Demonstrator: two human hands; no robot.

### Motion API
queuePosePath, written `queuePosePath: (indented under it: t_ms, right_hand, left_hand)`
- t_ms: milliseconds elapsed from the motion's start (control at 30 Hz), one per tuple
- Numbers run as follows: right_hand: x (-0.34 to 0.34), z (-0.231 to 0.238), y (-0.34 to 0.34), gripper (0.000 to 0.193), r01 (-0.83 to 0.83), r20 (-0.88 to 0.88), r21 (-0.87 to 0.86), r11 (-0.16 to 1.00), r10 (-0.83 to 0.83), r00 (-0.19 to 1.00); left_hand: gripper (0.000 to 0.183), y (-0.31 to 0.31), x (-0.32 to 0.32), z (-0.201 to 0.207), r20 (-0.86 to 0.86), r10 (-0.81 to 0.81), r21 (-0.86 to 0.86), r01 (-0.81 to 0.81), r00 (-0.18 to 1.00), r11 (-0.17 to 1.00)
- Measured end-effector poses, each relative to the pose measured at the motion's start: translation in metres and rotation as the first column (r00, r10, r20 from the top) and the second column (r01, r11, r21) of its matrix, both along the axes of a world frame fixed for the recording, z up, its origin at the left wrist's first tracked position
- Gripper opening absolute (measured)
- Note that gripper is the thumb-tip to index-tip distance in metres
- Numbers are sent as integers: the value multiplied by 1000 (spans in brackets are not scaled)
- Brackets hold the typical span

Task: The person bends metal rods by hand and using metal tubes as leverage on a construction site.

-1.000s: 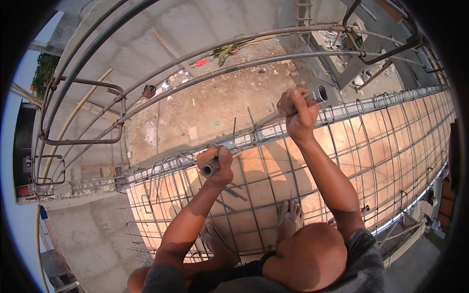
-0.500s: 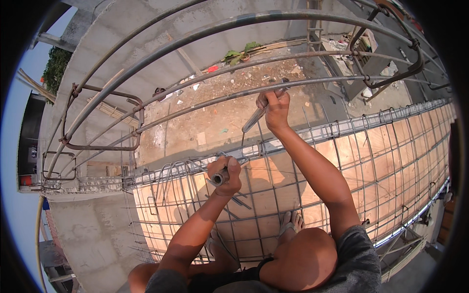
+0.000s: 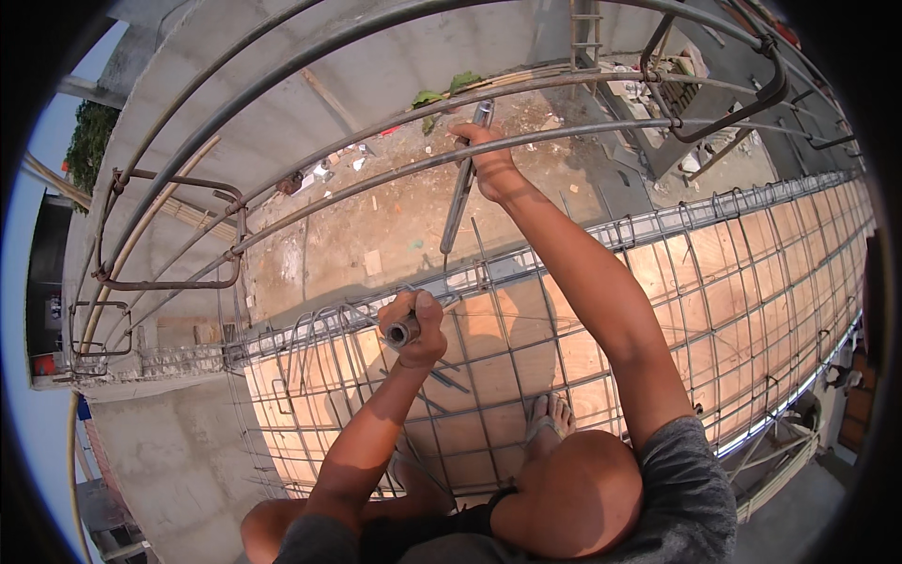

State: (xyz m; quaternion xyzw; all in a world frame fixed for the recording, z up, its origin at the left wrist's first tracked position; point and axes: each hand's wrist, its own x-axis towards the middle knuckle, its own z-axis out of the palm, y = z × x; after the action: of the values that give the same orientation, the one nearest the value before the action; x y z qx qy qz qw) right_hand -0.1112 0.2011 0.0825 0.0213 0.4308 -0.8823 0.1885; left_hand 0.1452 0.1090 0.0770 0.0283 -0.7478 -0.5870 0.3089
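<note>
My left hand point(image 3: 420, 328) is closed round a metal pipe point(image 3: 401, 334), whose hollow end points up toward me, just above the near edge bars. Farther out and to the right, my right hand point(image 3: 490, 167) grips a long grey metal tube point(image 3: 458, 202). That tube slants, its top end rising past my fingers behind a horizontal bar and its lower end hanging over the cage edge, with a thin rod below it. Bent steel bars point(image 3: 324, 324) stick out beside my left hand. Short loose rods point(image 3: 449, 380) lie on the mesh below it.
Under my feet a rebar grid point(image 3: 601, 357) covers plywood sheets point(image 3: 714, 282). A long rebar cage with square stirrups point(image 3: 240, 226) crosses ahead of me at hand height. Past the edge lies a lower floor with rubble point(image 3: 376, 188). A concrete slab point(image 3: 178, 451) is at left.
My right hand has moved left and slightly up with the tube, which now stands more upright. My left hand with the pipe has shifted slightly left; the whole view has shifted a little.
</note>
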Motion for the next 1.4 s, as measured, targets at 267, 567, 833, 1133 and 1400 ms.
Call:
queuePosePath:
  t_ms: [267,567,833,1133,1400]
  right_hand:
    - [33,-3,9,17,58,-120,11,998,-56,991]
    - [145,15,59,21,101,-136,35,994,-95,986]
    - [189,0,125,25,-207,-435,64,976,214,874]
    - [38,34,168,50,-798,-41,158,582,811,584]
    - [-4,100,82,43,-728,768,490,-479,633,100]
  left_hand:
    - [34,-1,-5,-7,-21,-60,-46,59,998,997]
    - [36,0,-20,2,47,-23,-28,25,999,999]
    - [39,8,-45,9,72,27,-83,-21,997,996]
    - [38,11,-32,-2,6,-4,-5,4,1000,1000]
    - [37,13,-32,22,-52,51,-128,-57,997,990]
